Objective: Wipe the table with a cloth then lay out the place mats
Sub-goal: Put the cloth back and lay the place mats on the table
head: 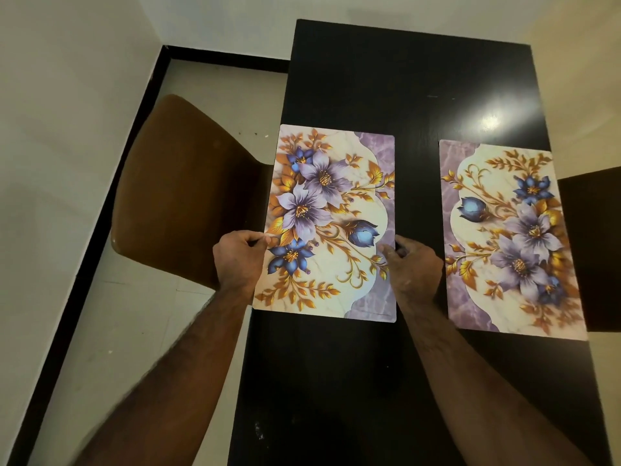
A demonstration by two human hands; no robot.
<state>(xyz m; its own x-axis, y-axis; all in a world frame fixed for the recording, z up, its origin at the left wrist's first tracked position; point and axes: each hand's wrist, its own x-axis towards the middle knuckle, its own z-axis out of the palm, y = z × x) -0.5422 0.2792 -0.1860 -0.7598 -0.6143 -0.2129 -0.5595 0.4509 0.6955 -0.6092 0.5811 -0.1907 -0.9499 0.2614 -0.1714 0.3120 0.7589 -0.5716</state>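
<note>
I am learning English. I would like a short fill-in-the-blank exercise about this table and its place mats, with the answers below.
1. The left hand and the right hand hold the ___ place mat by its opposite edges.
2. Counting the right place mat, the black table carries ___ mats.
3. The chair beside the table's left edge is ___ in colour.
Missing words: left; two; brown.

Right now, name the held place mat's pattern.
Purple and blue flowers, gold leaves on the place mat; head view.
</note>
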